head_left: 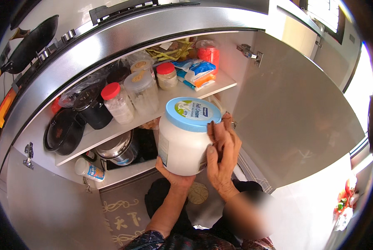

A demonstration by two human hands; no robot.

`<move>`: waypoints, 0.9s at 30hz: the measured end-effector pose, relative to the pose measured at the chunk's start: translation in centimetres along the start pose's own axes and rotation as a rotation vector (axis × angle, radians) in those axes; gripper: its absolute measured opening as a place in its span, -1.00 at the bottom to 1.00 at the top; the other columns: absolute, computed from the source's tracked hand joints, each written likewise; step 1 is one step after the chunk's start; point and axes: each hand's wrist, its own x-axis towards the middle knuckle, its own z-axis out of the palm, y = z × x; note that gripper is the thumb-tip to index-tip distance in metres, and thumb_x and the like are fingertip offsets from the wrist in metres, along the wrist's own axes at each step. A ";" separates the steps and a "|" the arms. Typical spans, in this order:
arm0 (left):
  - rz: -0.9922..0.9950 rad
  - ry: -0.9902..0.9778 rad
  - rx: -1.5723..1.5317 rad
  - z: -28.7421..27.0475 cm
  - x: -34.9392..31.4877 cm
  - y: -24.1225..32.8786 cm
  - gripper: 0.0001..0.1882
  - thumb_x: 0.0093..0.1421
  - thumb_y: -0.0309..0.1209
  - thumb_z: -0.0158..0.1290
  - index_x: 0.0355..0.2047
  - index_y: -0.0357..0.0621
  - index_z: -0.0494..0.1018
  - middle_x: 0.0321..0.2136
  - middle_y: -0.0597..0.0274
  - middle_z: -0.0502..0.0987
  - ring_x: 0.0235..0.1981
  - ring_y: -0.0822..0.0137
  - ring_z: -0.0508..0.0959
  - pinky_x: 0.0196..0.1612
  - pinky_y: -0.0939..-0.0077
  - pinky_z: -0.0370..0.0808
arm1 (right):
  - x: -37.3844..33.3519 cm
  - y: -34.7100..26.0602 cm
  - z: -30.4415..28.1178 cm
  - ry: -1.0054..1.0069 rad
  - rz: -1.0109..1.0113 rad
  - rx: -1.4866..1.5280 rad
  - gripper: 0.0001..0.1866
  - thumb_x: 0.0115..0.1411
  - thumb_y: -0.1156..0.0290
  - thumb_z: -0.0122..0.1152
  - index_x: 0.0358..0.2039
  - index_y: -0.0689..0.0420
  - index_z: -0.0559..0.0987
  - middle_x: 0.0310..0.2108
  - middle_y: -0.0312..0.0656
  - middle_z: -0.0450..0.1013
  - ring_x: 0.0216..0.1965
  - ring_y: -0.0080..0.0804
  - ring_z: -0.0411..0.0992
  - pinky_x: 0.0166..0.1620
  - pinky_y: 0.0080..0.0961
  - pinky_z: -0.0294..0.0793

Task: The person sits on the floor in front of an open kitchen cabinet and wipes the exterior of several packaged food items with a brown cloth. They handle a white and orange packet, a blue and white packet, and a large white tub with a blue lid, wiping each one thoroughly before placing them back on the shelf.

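Observation:
A large white plastic tub with a blue screw lid is held up in front of the open cupboard, slightly tilted. My left hand grips the tub low on its left side and under its base. My right hand presses a brown cloth against the tub's right side, just below the lid. Part of the cloth sticks up past the fingers at the lid's edge.
On the cupboard shelf stand red-lidded jars, clear canisters, black pots and blue-white packets. Below are a steel pot and a white-capped bottle. Open cupboard doors flank me; a patterned mat lies underneath.

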 end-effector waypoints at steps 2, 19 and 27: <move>0.028 -0.028 0.004 0.0 0.0 0.2 -0.18 0.04 0.22 -0.19 0.18 -0.05 0.16 0.09 0.15 0.32 0.08 0.14 0.37 0.11 0.16 0.35 | -0.5 -0.4 0.1 0.000 -0.119 -0.084 -0.49 -0.05 0.46 0.22 -0.04 0.31 0.41 -0.06 0.15 0.29 -0.09 0.11 0.27 -0.02 -0.10 0.28; -0.181 -0.436 -0.357 -0.4 -0.9 2.2 -0.21 0.12 0.22 -0.27 0.15 -0.13 0.16 0.04 0.04 0.31 0.05 0.17 0.37 0.11 0.19 0.33 | -4.1 -1.9 2.2 -0.121 -0.542 -0.084 -0.79 -0.22 0.37 0.34 -0.47 -0.06 0.59 -0.18 -0.22 0.36 -0.08 -0.18 0.26 -0.06 -0.21 0.25; -0.090 0.077 0.042 0.1 -0.6 1.8 -0.16 0.04 0.27 -0.23 0.17 -0.05 0.18 0.09 0.14 0.32 0.08 0.12 0.36 0.12 0.11 0.32 | -2.4 2.1 0.8 -0.049 0.733 0.745 -0.49 0.18 0.17 -0.03 0.09 0.13 0.23 -0.31 -0.14 0.36 -0.37 -0.40 0.38 -0.31 -0.47 0.43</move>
